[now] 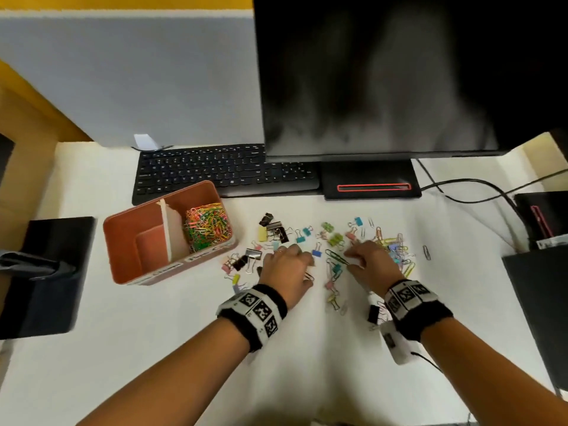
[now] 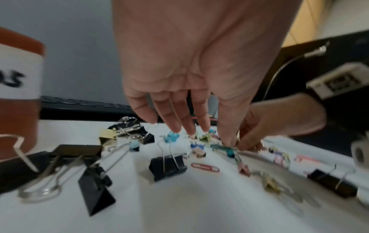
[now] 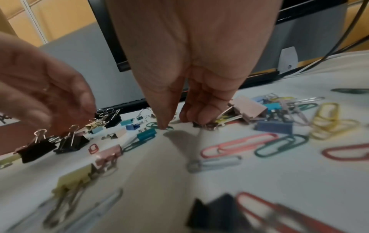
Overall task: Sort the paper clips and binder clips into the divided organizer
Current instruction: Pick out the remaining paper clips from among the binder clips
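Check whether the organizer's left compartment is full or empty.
Empty: the head view shows the bare brown floor of the organizer's left compartment, while colored paper clips fill the right one.

a white desk [image 1: 153, 348] stands against a grey partition [image 1: 138, 81], with yellow wall [image 1: 123, 1] above it.

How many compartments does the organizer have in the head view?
2. The left compartment shows no clips; the right compartment holds colored paper clips. A white divider stands between them.
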### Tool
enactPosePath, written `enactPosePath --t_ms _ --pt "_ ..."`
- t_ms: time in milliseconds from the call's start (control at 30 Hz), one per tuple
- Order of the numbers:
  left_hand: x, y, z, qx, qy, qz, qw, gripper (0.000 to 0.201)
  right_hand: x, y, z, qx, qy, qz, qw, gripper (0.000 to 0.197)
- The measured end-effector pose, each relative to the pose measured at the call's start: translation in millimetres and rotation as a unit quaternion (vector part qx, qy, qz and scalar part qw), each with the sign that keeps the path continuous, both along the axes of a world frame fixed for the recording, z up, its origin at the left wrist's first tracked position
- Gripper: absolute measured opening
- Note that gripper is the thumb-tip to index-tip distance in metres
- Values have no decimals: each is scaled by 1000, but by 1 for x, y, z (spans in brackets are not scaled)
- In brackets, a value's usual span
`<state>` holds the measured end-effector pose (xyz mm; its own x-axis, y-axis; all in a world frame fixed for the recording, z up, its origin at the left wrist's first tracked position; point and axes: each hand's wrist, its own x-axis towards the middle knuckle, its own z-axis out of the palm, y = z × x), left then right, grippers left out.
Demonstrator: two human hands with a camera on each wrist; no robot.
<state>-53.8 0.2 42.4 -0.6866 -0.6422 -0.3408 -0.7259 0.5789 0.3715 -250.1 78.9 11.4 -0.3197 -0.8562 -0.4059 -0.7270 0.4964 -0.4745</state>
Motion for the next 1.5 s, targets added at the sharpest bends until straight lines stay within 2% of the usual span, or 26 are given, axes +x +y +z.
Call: enactPosePath --t_ms 133,233,333,467,633,733,800,867,967,1133,1267,1367,1500 --pt "-19 2 -21 -39 -82 -59 994 23 2 -9 -2 -2 8 56 998 30" --pt "-20 2 -30 -43 -88 -49 994 12 4 -15 -1 6 18 87 996 21" --pt "-24 1 -33 -52 -84 -42 994 7 1 -18 -1 15 -4 75 997 20" --pt "-26 3 -36 -60 -87 -49 993 11 -4 -14 1 18 -12 111 994 22" --pt "-29 4 -33 -51 -34 -60 996 21 -21 0 3 -26 -41 99 994 12" --pt "-33 11 -34 -50 -38 -43 997 21 -16 1 3 -5 -58 156 986 24" --pt "-37 14 -36 -51 -42 -13 998 19 -9 -4 0 15 -20 197 980 27" --pt "-42 14 -39 -53 -44 8 998 18 -5 -9 -5 20 21 219 975 22" --pt "-48 12 -41 -60 -51 -6 997 14 0 -15 -6 27 69 239 968 20" --pt "-50 13 -43 -82 -61 -29 994 20 0 -14 -7 41 54 242 968 21" --pt "-45 8 -41 -20 38 -14 999 19 -7 -5 -6 25 11 235 972 27" --pt "-35 9 -34 25 114 -27 993 6 -22 7 0 -16 -44 204 978 21" --pt "-20 29 -32 105 127 1 986 14 -46 33 7 -15 -85 226 970 14"
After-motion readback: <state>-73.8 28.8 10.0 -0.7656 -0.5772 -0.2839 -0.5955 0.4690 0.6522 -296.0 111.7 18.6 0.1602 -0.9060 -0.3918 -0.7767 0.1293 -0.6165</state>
